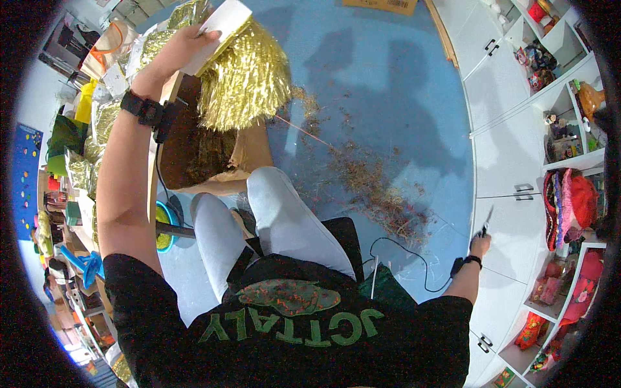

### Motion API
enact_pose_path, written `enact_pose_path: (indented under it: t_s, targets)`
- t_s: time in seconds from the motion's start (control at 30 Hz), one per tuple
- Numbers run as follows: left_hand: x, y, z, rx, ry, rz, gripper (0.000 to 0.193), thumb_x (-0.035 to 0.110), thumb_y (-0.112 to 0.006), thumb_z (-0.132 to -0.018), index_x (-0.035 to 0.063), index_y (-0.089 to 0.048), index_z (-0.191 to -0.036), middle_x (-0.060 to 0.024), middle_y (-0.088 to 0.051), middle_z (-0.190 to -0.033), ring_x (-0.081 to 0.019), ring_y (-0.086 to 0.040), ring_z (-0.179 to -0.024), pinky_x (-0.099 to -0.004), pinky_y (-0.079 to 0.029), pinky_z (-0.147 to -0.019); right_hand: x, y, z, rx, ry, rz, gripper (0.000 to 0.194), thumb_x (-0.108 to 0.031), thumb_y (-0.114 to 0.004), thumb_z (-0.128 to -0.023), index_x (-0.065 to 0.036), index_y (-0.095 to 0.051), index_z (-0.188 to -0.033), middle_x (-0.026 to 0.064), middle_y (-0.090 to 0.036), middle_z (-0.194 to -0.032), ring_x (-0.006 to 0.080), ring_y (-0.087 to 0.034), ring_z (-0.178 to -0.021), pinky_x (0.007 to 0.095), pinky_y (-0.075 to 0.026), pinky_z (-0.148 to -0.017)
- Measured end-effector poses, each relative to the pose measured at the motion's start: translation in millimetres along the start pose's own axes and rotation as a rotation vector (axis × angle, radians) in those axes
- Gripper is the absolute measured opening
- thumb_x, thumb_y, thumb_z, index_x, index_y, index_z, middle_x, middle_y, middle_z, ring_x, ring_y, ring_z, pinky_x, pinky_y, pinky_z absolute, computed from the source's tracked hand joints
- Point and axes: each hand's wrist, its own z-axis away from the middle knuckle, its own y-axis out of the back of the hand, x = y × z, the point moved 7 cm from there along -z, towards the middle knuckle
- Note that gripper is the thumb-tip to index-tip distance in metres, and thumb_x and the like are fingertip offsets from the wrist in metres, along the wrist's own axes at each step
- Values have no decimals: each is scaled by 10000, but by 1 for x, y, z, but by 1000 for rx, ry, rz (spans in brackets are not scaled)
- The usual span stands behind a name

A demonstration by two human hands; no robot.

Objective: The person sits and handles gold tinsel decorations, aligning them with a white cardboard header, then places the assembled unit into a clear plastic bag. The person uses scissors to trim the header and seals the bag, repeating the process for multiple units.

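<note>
My left hand (187,46) grips a white strip (227,18), apparently card or paper. A thick gold tinsel fringe (245,72) hangs from it, above an open cardboard box (254,150) with a dark brown inside. My right hand (480,245), far out to the right near the white cabinets, holds a pointed bladed tool with a dark handle (487,224), which looks like scissors. A thin reddish thread (304,130) stretches from beside the fringe across the floor towards the right; whether it reaches my right hand is unclear.
Loose trimmings (378,189) lie scattered over the blue floor (402,111). More gold tinsel (104,119) is heaped on the left. A blue basin (171,228) stands by my left leg. White cabinets (507,160) line the right side, and a black cable (421,262) trails from my right wrist.
</note>
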Motion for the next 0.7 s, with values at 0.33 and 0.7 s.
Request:
enact_pose_path:
  t_s: [0.33, 0.7]
  targets:
    - [102, -23, 6, -43, -119, -176, 494, 483, -600, -892, -8, -648, -903, -25, -604, -696, -115, -565, -591, -296, -440, -528, -482, -14, 218, -732, 459, -1473, 475, -204, -703, -860, -17, -439, -1208, 72, -657, -960, 107, -544, -560, 262, -480, -492]
    - [93, -6, -10, -47, -134, -237, 519, 506, -614, -869, -12, -646, -892, -43, -619, -702, -127, -576, -566, -311, -451, -519, -478, -16, 310, -1501, 458, -1578, 229, -147, -613, -895, -108, -479, -1077, -20, -458, -720, 101, -444, -608, 241, -328, -543]
